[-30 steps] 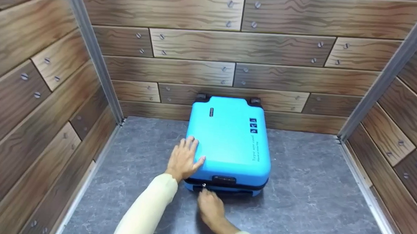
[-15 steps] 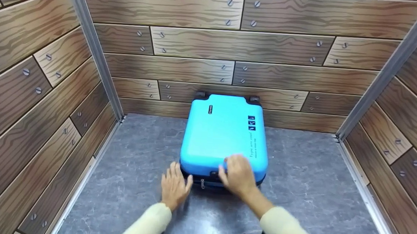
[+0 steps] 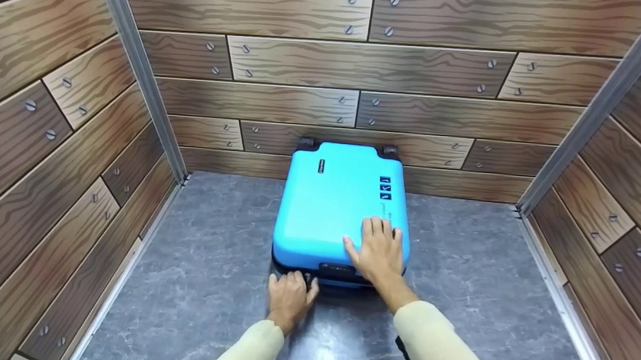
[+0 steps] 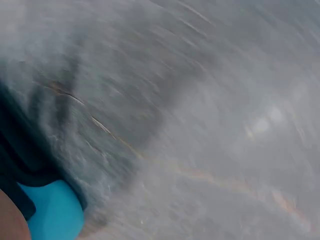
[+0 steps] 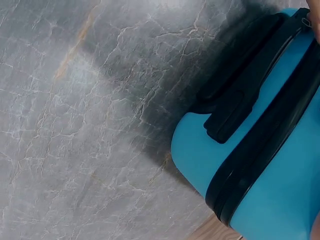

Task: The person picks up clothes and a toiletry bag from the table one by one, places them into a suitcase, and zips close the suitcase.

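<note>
A bright blue hard-shell suitcase (image 3: 333,203) lies flat on the floor, wheels toward the back wall. My left hand (image 3: 289,300) is at its near edge, fingers bent, with thumb and forefinger on either side of a zipper pull (image 3: 308,278). Whether they pinch the pull cannot be made out. My right hand (image 3: 380,253) rests on the lid's near right corner with its fingers extended. In the right wrist view, the black zipper band (image 5: 265,140) runs along the suitcase's side, and a fingertip shows beside the pull at the top right.
Wood-patterned panel walls (image 3: 294,61) enclose the space at the back and both sides. Grey marbled flooring (image 3: 217,235) surrounds the suitcase. A black handle (image 3: 337,270) sits at the near edge, between the hands. Metal strips edge the side walls.
My right hand has risen from the near-edge zipper onto the lid's right corner. My left hand left the lid's left side, moved down, then shifted right to the zipper pull.
</note>
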`<control>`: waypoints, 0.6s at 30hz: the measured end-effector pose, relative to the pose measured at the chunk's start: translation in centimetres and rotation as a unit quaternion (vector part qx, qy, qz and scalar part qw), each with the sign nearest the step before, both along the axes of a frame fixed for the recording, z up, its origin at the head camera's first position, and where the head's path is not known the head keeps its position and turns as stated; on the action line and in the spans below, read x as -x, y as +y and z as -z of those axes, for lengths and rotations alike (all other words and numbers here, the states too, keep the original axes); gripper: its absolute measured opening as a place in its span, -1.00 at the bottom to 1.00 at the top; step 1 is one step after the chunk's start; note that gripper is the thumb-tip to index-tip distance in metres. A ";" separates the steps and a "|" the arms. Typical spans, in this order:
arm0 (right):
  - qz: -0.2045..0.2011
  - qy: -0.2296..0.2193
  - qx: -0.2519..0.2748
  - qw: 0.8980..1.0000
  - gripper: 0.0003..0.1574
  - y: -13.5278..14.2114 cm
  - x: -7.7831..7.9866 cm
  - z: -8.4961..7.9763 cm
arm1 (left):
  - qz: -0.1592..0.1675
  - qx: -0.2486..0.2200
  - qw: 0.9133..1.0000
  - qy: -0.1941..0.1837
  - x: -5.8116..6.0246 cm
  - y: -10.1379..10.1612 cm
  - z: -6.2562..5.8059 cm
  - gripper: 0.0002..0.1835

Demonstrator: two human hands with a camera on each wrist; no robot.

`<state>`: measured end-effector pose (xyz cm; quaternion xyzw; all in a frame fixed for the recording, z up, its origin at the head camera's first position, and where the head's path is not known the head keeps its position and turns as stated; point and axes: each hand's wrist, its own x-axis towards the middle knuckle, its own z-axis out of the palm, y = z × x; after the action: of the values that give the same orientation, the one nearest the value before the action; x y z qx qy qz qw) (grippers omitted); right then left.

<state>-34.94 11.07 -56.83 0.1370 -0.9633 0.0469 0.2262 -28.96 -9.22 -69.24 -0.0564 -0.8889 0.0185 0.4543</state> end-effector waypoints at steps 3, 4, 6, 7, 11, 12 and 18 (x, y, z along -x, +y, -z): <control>0.006 -0.007 -0.002 1.000 -0.20 -0.3 -0.2 0.1 | 0.006 0.008 1.000 0.009 0.0 -0.3 0.3 -0.68; 0.007 -0.008 -0.003 1.000 -0.20 -0.3 -0.3 0.1 | 0.014 0.015 1.000 0.007 -0.1 -0.5 0.3 -0.71; 0.009 -0.010 -0.006 1.000 -0.19 -0.2 -0.3 0.1 | 0.032 0.035 0.999 0.004 -0.1 -0.7 0.1 -0.75; 0.008 -0.012 -0.008 1.000 -0.19 -0.2 -0.3 0.1 | 0.041 0.048 0.998 0.002 -0.2 -0.9 0.0 -0.76; 0.007 -0.008 -0.010 1.000 -0.19 -0.1 -0.3 0.0 | 0.066 0.082 0.994 0.006 0.0 -1.1 -0.4 -0.76; 0.009 -0.006 -0.010 1.000 -0.20 -0.1 -0.4 0.0 | 0.069 0.083 0.994 0.010 0.1 -1.1 -0.5 -0.75; 0.017 0.004 0.000 1.000 -0.14 -1.8 -1.1 0.7 | 0.080 0.059 0.994 0.053 0.3 -0.8 -1.2 -0.73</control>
<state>-33.83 9.27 -57.52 0.1203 -0.9646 0.0428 0.2306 -29.29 -10.07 -67.99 -0.1528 -0.8538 0.0375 0.4962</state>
